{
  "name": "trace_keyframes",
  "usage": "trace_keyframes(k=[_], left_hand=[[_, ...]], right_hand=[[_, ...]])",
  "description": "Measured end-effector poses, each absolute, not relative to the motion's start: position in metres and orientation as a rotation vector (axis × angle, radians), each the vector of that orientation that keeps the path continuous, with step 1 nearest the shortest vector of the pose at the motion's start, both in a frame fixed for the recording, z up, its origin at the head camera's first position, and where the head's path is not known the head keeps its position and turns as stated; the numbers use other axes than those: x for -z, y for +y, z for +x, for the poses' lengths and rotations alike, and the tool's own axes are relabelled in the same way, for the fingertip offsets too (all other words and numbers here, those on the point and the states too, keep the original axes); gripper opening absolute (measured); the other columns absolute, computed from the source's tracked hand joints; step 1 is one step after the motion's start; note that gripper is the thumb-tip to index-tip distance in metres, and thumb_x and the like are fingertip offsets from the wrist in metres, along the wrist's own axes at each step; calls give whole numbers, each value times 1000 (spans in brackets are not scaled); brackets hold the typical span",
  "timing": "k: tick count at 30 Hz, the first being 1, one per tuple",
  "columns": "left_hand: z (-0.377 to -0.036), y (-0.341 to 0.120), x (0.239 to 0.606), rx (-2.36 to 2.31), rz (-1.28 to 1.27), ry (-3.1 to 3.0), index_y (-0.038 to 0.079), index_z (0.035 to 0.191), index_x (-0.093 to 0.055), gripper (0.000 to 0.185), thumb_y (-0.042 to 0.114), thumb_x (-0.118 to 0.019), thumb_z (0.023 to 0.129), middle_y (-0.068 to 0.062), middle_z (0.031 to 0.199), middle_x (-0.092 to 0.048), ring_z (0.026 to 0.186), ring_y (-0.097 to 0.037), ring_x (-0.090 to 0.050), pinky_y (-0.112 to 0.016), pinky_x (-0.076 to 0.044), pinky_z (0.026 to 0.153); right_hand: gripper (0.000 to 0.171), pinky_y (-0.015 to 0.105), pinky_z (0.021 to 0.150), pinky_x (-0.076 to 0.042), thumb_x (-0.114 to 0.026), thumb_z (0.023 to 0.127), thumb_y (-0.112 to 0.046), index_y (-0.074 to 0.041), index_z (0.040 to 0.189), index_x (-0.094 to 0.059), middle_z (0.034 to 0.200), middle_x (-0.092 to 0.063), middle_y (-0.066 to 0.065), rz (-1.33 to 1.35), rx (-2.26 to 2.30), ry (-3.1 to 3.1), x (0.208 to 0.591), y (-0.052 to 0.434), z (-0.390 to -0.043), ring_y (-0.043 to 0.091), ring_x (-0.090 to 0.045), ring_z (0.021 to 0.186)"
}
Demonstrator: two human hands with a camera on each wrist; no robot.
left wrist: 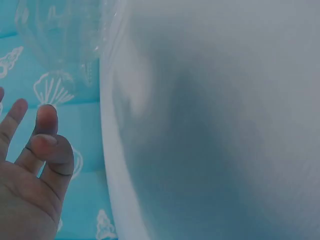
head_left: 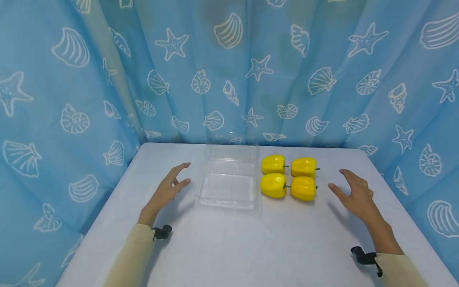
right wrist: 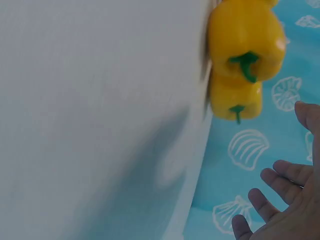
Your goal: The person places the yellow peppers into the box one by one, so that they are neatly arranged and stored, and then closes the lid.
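Note:
A clear plastic clamshell container (head_left: 228, 189) lies with its lid raised at the back, on the table in the head view. To its right, yellow bell peppers (head_left: 273, 185) with green stems sit in two rows of two, stems pointing right. My left hand (head_left: 167, 191) hovers left of the container, fingers apart and holding nothing. Right of the peppers is my right hand (head_left: 356, 195), its thumb and fingers spread, also holding nothing. The right wrist view shows two peppers (right wrist: 246, 40) beyond the spread fingers. Part of the container (left wrist: 65, 30) shows above the left hand in the left wrist view.
A white cloth covers the table (head_left: 229, 247). Behind it and along both sides hangs a blue curtain (head_left: 229, 79) with white shell and starfish prints. Each wrist carries a black camera mount (head_left: 162, 232) at the sleeve's end.

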State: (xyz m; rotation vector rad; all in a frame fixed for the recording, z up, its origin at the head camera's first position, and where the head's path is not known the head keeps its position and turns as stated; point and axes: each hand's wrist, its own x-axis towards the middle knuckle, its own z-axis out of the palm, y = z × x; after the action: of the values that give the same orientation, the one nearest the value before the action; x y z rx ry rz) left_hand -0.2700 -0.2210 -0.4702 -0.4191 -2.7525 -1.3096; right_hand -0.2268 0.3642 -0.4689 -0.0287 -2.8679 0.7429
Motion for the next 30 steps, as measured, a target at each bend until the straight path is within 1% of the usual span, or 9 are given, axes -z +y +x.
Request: trace_keyframes(k=[6, 14, 17, 20, 23, 24, 25, 27, 30], left_hand=[[-267, -217, 480, 1308, -440, -2788, 34, 154, -37, 62, 50, -58, 98, 4, 160, -30, 73, -23, -55, -36, -48, 49], [-260, -217, 487, 1316, -474, -2746, 33, 154, -40, 57, 32, -59, 100, 4, 160, -33, 69, -24, -56, -35, -46, 55], [-259, -216, 493, 1373, -455, -2752, 39, 154, -37, 57, 33, -58, 101, 0, 149, -45, 67, -23, -56, -35, -44, 53], [-258, -215, 498, 1433, -428, -2760, 44, 154, -35, 58, 33, -57, 101, -7, 118, -61, 62, -23, -55, -34, -43, 49], [-256, -215, 501, 1460, -426, -2755, 44, 154, -35, 58, 31, -57, 102, -11, 90, -63, 59, -24, -52, -34, -42, 47], [-255, -215, 502, 1463, -428, -2750, 44, 153, -36, 58, 30, -57, 101, -10, 88, -62, 58, -24, -51, -34, -41, 46], [-255, -214, 502, 1461, -432, -2745, 44, 153, -37, 57, 30, -58, 101, -10, 93, -65, 58, -24, -51, -34, -41, 46], [-255, -214, 502, 1446, -453, -2740, 41, 154, -38, 57, 29, -57, 101, -6, 117, -66, 60, -23, -53, -34, -41, 48], [-257, -213, 503, 1409, -490, -2736, 36, 154, -40, 56, 28, -57, 101, 6, 152, -44, 64, -21, -57, -34, -42, 55]], right_hand=[[79, 74, 96, -17, -57, 98, -51, -5, 155, -29, 157, -23, 29, 16, -799, -2810, 464, 345, -219, 55, -18, 136], [80, 74, 98, -16, -65, 94, -51, -10, 155, -33, 157, -27, 27, 75, -875, -2783, 466, 334, -222, 52, -20, 136], [80, 74, 96, -17, -67, 92, -50, -11, 155, -35, 156, -30, 26, 108, -878, -2765, 467, 333, -226, 52, -21, 135], [81, 73, 94, -18, -70, 91, -50, -12, 154, -36, 156, -32, 25, 137, -878, -2761, 468, 331, -229, 51, -22, 134], [83, 73, 93, -18, -71, 89, -51, -12, 154, -36, 155, -32, 26, 145, -883, -2781, 470, 328, -229, 51, -22, 134], [84, 72, 93, -18, -72, 89, -51, -12, 154, -37, 155, -32, 26, 145, -887, -2784, 472, 327, -229, 51, -22, 134], [84, 72, 93, -18, -72, 88, -51, -11, 154, -37, 155, -32, 26, 142, -890, -2787, 473, 327, -229, 51, -22, 134], [85, 72, 93, -18, -73, 88, -50, -11, 154, -37, 155, -32, 26, 140, -887, -2792, 475, 326, -229, 51, -21, 133], [85, 71, 92, -18, -74, 87, -50, -12, 154, -36, 155, -32, 26, 150, -886, -2786, 478, 326, -230, 51, -22, 133]])
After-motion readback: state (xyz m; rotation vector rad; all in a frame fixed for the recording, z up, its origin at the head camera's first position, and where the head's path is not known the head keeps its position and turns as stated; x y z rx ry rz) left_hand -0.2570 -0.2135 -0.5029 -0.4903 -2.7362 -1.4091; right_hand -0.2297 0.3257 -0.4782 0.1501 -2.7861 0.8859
